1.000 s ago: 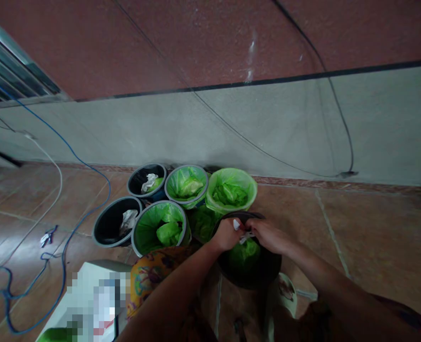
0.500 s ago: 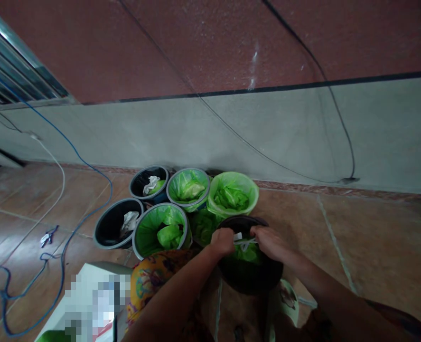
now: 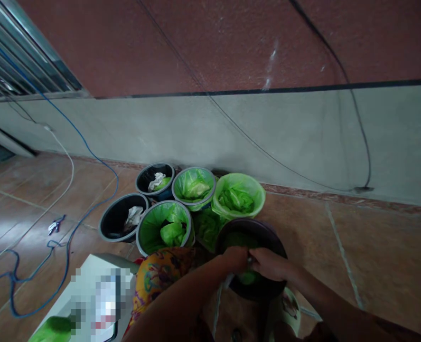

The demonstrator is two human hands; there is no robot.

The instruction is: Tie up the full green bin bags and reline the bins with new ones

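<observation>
Though dim, green bag (image 3: 247,277) (inside dark bin (image 3: 269,237)) beneath both hands (image 3: 270,264).

Round dark bin (image 3: 272,237) here: looks smooth, plastic. Crumpled light-green liner (image 3: 237,197): thin, glossy plastic film. Brown floor tiles (image 3: 303,228): smooth, glossy. Red upper wall (image 3: 196,47): matt, slightly rough.

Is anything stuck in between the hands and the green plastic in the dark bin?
Nothing visible is. The left hand and right hand meet over the dark bin, hiding part of the green plastic below.
</observation>
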